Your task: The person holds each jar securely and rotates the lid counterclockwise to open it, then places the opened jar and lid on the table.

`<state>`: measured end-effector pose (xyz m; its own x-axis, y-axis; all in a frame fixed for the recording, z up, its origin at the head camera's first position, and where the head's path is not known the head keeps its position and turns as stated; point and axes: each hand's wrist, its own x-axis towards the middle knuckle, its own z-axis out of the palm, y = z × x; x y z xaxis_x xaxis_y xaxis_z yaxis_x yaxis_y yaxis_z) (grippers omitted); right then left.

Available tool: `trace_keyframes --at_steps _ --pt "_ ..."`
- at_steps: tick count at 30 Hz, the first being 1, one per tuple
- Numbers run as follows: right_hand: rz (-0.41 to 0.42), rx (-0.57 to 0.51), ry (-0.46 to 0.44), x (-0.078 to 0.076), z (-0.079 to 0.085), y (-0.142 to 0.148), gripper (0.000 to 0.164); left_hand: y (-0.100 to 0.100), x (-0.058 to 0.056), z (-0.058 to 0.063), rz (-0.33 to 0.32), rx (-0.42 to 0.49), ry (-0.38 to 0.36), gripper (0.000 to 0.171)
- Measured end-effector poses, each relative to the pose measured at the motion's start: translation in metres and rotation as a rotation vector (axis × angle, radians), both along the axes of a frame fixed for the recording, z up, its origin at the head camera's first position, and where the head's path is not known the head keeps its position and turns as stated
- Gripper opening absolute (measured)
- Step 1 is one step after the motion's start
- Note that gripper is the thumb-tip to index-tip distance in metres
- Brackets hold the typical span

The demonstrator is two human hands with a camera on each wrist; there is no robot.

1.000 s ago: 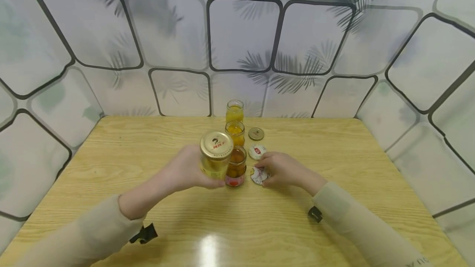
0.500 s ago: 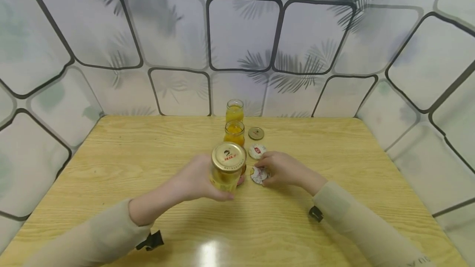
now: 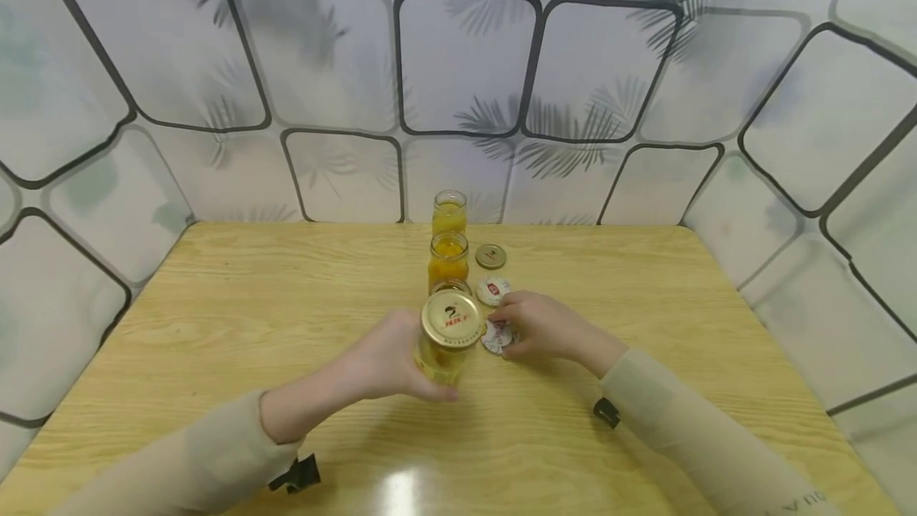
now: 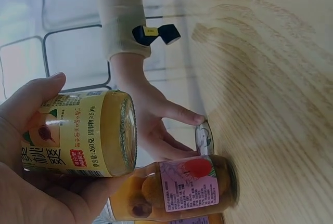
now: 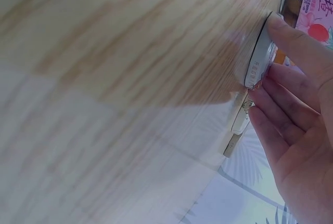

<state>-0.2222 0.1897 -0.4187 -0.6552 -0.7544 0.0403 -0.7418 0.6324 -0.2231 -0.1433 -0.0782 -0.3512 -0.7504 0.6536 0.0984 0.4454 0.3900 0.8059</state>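
My left hand (image 3: 387,358) grips a glass jar (image 4: 78,135) with a yellow label and a gold lid (image 3: 453,318). It is held above the table, and the left wrist view shows its base raised off the wood. Behind it stands an uncapped jar with a pink label (image 4: 190,185), mostly hidden in the head view, round dark fruit inside. My right hand (image 3: 548,330) has thumb and fingertips at opposite edges of a white printed jar lid (image 3: 496,338), which lies flat on the table beside that jar.
Two more uncapped jars, one with orange contents (image 3: 449,267) and one with yellow (image 3: 450,219), line up farther back. To their right lie a white lid with a red mark (image 3: 493,291) and a gold lid (image 3: 490,256). A patterned wall (image 3: 466,62) borders the wooden table (image 3: 286,285).
My left hand has carried the gold-lidded jar rightward and nearer to me, so it now covers most of the pink-labelled jar. My right hand has stayed at the white lid.
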Motion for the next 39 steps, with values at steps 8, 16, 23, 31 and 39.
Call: trace_keyframes --at_steps 8,16,23,31,39 --pt "-0.026 -0.001 -0.016 0.002 0.001 -0.002 0.055 0.003 0.003 -0.002 -0.019 0.011 -0.022 0.055" --pt "-0.024 -0.006 -0.016 0.004 0.002 -0.002 0.055 0.006 0.005 -0.005 -0.021 -0.002 -0.019 0.057" --pt "-0.022 -0.009 -0.012 0.004 0.001 0.001 0.059 0.007 0.006 -0.010 -0.026 -0.008 -0.002 0.057" --pt "-0.016 -0.044 -0.021 0.008 0.009 0.006 0.068 0.007 0.006 -0.013 -0.032 -0.001 -0.009 0.058" --pt "-0.003 -0.105 0.077 0.013 0.052 0.008 0.069 0.007 0.005 -0.015 -0.042 0.006 -0.005 0.059"
